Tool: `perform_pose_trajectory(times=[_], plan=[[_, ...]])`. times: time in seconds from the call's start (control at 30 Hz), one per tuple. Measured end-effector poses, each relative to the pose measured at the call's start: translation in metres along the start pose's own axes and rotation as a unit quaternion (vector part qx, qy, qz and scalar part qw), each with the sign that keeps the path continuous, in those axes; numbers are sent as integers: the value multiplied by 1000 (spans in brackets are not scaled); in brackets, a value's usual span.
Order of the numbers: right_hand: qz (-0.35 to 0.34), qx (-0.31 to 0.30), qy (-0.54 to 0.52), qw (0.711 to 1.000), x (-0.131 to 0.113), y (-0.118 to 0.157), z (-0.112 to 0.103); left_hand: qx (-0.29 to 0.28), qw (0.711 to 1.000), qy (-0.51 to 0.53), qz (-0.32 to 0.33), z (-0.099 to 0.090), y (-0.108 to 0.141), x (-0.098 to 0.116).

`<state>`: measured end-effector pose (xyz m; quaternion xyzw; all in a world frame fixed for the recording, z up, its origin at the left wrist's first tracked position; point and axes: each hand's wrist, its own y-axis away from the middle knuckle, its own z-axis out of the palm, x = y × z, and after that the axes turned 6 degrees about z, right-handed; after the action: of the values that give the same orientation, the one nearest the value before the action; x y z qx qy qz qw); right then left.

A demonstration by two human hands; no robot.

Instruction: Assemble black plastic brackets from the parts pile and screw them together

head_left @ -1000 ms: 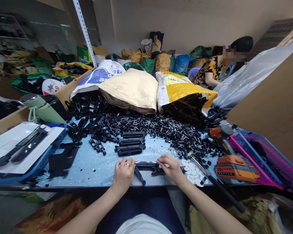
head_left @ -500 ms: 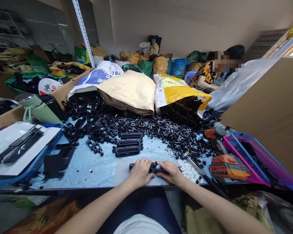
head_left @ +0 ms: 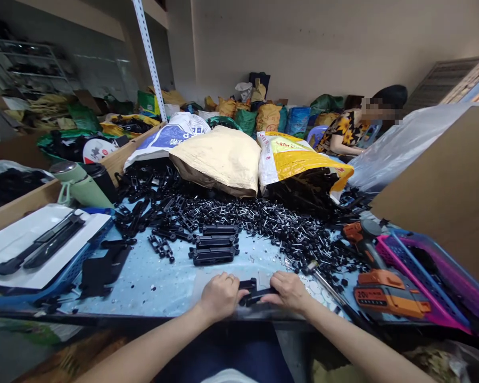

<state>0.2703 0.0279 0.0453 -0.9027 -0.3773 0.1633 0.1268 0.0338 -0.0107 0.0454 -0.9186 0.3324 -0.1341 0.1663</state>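
Observation:
At the front edge of the table, my left hand (head_left: 220, 297) is closed around one end of a long black plastic bracket (head_left: 248, 284). My right hand (head_left: 289, 291) grips a black plastic strip (head_left: 261, 294), thumb beneath and fingers over its end. The strip lies at a slant against the bracket; whether the two are joined is hidden by my fingers. Just beyond my hands lie several similar black brackets (head_left: 214, 254) in a row. A translucent sheet (head_left: 201, 282) is under my hands.
Black-headed screws (head_left: 259, 215) are heaped across the middle. To the right are a hammer (head_left: 327, 284), an orange cordless drill (head_left: 383, 290) and a pink basket (head_left: 387, 247). A green flask (head_left: 77, 183) stands left. Beyond the sacks (head_left: 223, 159), a person (head_left: 343, 133) sits.
My hands have moved a little apart, and the black strip now slants against the bracket between them. The view has shifted slightly, so the table sits lower and further right.

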Motion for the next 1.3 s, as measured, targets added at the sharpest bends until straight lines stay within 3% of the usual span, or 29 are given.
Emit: perform_pose_trajectory(times=[0.07,0.17,0.23,0.3,0.37,0.4,0.43,0.53,0.6,0.7,0.87,0.97,1.13,1.3], plan=[[-37,9,-148,988,-20,-9,-17,48,994,94,-14,-18,3,4],[-58,1,-402,914,-60,-20,-26,120,950,288,-26,-44,9,26],[-11,45,-517,854,-89,-24,-10,194,909,365,-48,-53,12,44],[57,139,-581,800,-112,-30,18,278,879,383,-60,-51,16,56],[105,208,-587,776,-121,-44,45,323,885,334,-33,-43,21,53],[110,207,-563,792,-119,-54,54,325,903,281,-11,-38,24,46],[104,183,-519,829,-113,-67,60,310,927,213,8,-32,27,36],[39,26,-259,965,-76,-113,59,193,981,12,18,-16,36,-3],[8,-78,-76,994,-51,-142,55,91,994,-59,8,-8,39,-24],[-4,-157,54,986,-30,-168,60,-10,996,-94,-3,2,39,-39],[-2,-146,68,987,-28,-190,75,-69,993,-89,-38,9,27,-51],[-6,-151,49,987,-20,-215,69,-56,991,-95,-71,11,13,-66],[113,-104,86,984,18,-287,56,-31,991,-87,-101,12,-7,-79],[184,-116,121,969,49,-341,70,74,974,-61,-204,-11,4,-101]])
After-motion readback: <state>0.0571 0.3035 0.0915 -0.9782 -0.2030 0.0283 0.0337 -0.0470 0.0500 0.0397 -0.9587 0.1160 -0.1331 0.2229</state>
